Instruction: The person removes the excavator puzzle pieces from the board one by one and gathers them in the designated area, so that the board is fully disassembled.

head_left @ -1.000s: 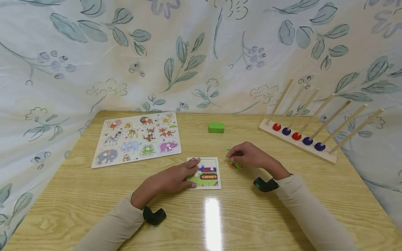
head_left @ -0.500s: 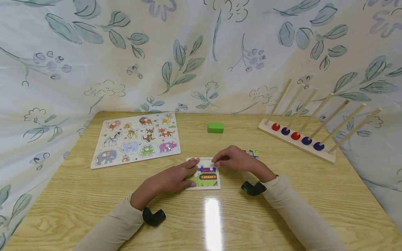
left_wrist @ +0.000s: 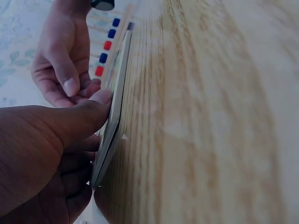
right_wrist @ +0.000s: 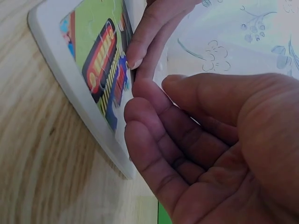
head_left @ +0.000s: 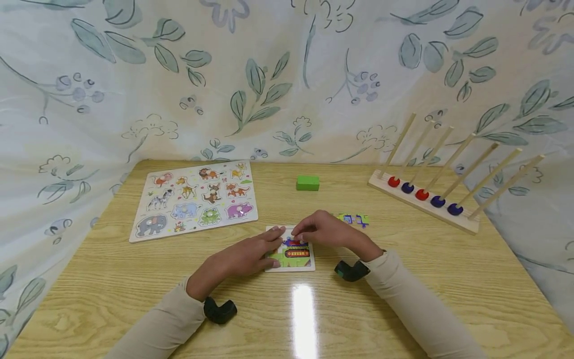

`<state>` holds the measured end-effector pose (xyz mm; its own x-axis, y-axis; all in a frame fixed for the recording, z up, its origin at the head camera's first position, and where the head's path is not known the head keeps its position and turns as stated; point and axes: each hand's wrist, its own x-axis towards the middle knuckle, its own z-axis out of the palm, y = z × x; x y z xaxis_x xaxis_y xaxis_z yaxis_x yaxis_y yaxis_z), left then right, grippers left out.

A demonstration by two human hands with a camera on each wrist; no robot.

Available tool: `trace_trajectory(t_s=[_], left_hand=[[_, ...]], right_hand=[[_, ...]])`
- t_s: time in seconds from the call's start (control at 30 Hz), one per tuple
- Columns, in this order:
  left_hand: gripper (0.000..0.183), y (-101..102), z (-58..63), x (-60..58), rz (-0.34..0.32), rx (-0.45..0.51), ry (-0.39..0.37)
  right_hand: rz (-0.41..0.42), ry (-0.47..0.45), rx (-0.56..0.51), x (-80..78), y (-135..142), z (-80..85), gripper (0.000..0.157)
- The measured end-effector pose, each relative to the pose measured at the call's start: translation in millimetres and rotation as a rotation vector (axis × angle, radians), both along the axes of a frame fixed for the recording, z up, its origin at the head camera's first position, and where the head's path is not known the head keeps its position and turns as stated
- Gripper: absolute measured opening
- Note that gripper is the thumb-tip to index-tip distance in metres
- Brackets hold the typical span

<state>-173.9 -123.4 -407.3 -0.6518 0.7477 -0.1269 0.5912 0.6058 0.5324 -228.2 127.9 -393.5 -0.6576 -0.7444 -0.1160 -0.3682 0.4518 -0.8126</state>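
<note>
My left hand (head_left: 248, 255) holds the left side of a small square jigsaw puzzle board (head_left: 297, 269), fingers over its upper left and thumb at its lower left. In the left wrist view the thumb lies on the edge of the board (left_wrist: 108, 135). A train-like vehicle in blue, red and yellow on green fills the lower picture area (right_wrist: 100, 60). My right hand (head_left: 324, 229) is over the board's upper right, fingers curled and fingertips close together. Whatever lies between those fingertips is hidden. Loose puzzle pieces (head_left: 357, 219) lie just beyond the right hand.
An animal peg puzzle (head_left: 197, 197) lies at the back left of the wooden table (head_left: 179, 279). A green block (head_left: 308, 183) sits behind the small board. At the back right stands a rack of wooden rods (head_left: 423, 199) with red and blue beads. A floral cloth hangs behind.
My right hand has moved left from the loose pieces to the board's upper right, uncovering pieces beyond it. My left hand has stayed on the board.
</note>
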Motion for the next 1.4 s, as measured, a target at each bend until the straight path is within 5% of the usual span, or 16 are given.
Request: trace_trajectory(t_s=[0.73, 1.4], left_hand=[[0.065, 0.7, -0.9, 0.5, 0.018, -0.005, -0.015], [0.066, 0.2, -0.4, 0.4, 0.020, -0.006, -0.005]], right_hand=[[-0.043, -0.039, 0.032, -0.1, -4.6, -4.6, 0.019], [-0.002, -0.016, -0.012, 2.9, -2.7, -7.2, 0.021]])
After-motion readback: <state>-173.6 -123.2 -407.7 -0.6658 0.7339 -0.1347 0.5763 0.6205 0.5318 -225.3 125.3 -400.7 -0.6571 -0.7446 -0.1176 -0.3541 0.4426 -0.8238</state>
